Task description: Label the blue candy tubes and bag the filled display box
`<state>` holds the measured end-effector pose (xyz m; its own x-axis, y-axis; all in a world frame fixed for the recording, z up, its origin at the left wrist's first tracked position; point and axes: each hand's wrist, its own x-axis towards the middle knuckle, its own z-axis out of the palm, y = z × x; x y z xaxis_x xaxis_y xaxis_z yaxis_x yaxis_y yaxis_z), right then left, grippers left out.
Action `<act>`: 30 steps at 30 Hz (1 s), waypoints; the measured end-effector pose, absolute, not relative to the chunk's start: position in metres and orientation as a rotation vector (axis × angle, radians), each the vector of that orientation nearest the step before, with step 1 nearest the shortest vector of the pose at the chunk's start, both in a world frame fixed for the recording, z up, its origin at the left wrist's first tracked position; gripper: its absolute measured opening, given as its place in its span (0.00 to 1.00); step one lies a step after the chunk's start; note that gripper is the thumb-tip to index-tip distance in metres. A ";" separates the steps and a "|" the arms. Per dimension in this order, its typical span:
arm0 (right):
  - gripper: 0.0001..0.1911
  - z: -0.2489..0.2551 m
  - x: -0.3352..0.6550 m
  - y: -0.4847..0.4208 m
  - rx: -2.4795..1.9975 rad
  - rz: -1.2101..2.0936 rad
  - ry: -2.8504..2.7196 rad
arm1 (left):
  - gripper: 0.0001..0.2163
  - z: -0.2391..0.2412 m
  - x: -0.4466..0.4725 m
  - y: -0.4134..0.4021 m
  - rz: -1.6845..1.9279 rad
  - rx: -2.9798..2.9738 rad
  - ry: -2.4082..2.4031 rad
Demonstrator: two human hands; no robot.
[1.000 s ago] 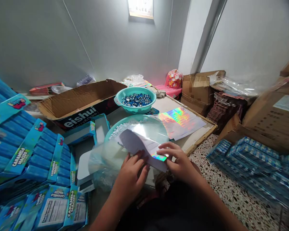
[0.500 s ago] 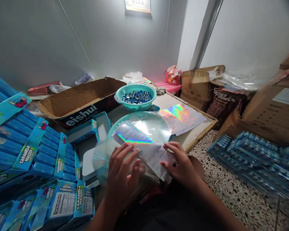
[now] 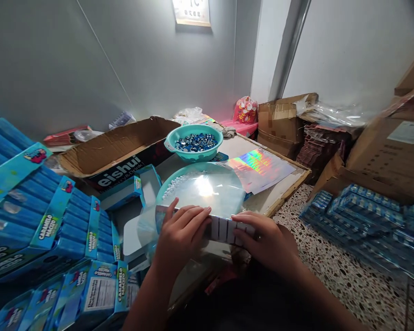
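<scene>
In the head view, a holographic sheet (image 3: 222, 229) is held edge-up across the front of a turquoise basin, and its white face shows dark upright lines. My left hand (image 3: 181, 236) is closed over its left part, fingers along the top edge. At the right end, my right hand (image 3: 262, 235) grips it between thumb and fingers. Small white pieces (image 3: 177, 184) lie along the left side of the near basin (image 3: 224, 179). Behind it, a second turquoise basin (image 3: 193, 155) holds many blue and silver round pieces (image 3: 200, 141).
Blue display boxes (image 3: 51, 207) are stacked at the left. An open carton (image 3: 117, 158) and a small blue tray box (image 3: 150, 184) stand beside the basins. Another rainbow-shining sheet (image 3: 262, 168) lies at the table's right. Wrapped blue packs (image 3: 359, 220) and cartons (image 3: 389, 147) stand on the right.
The sheet has turned from lying slanted, with a rainbow band showing, to edge-up with its lined white face showing. My left fingers have closed onto it.
</scene>
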<state>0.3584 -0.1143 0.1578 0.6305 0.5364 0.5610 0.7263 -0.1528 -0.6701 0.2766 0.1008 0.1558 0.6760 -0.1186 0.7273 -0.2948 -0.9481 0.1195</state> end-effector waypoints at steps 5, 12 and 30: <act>0.11 0.168 0.356 -0.106 -1.883 -0.265 -0.935 | 0.14 0.142 0.274 0.103 1.353 2.643 -0.406; 0.09 0.158 0.356 -0.106 -1.830 -0.284 -0.927 | 0.15 0.134 0.266 0.100 1.331 2.645 -0.449; 0.10 0.137 0.362 -0.109 -1.756 -0.234 -0.993 | 0.11 0.123 0.256 0.099 1.425 2.630 -0.440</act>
